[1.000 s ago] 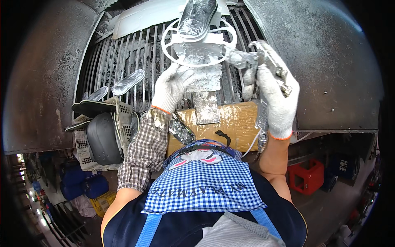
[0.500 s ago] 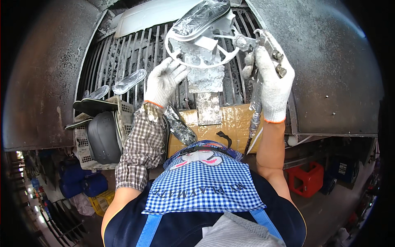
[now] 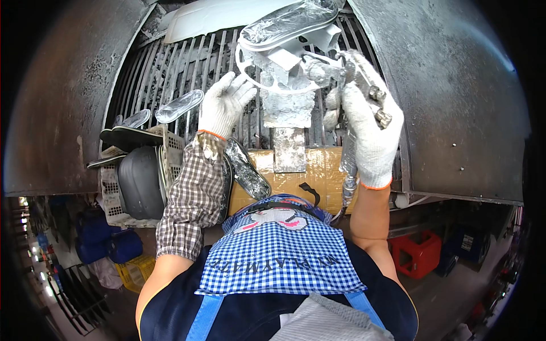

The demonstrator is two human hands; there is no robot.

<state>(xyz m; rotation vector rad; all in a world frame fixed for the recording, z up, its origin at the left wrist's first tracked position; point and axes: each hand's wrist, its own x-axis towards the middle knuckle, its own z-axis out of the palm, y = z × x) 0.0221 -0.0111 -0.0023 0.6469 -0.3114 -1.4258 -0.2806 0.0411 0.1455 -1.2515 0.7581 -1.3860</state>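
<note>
In the head view, we see both hands in white gloves with orange cuffs. The left hand (image 3: 226, 105) is at the left of the white ring (image 3: 241, 66); its fingers are stretched and a little spread, and we see nothing held in it. Its fingertips are just beside the ring, but we cannot tell if they touch it. The right hand (image 3: 372, 133) is gripping a spray gun (image 3: 364, 77), which is coated with grey and has its front directed to the left, close to the ring.

The film-covered shoe part (image 3: 289, 24) rests above the ring at the far middle, lying aslant, with its dark face up and a pale rim around it. Below the ring we find a rough, grey-crusted block (image 3: 288, 111), and nearer to us a metal plate (image 3: 289, 150) which lies over a box covered in brown tape (image 3: 324, 167).

Behind these, a grating (image 3: 170, 74) of dirty bars extends between two dark metal panels. At its left lies a clear-wrapped sole (image 3: 179, 106). On the near left, we notice a pale basket (image 3: 173, 153) with dark pieces inside, and a dark wrapped sole (image 3: 248, 170) leans near the sleeve.
</note>
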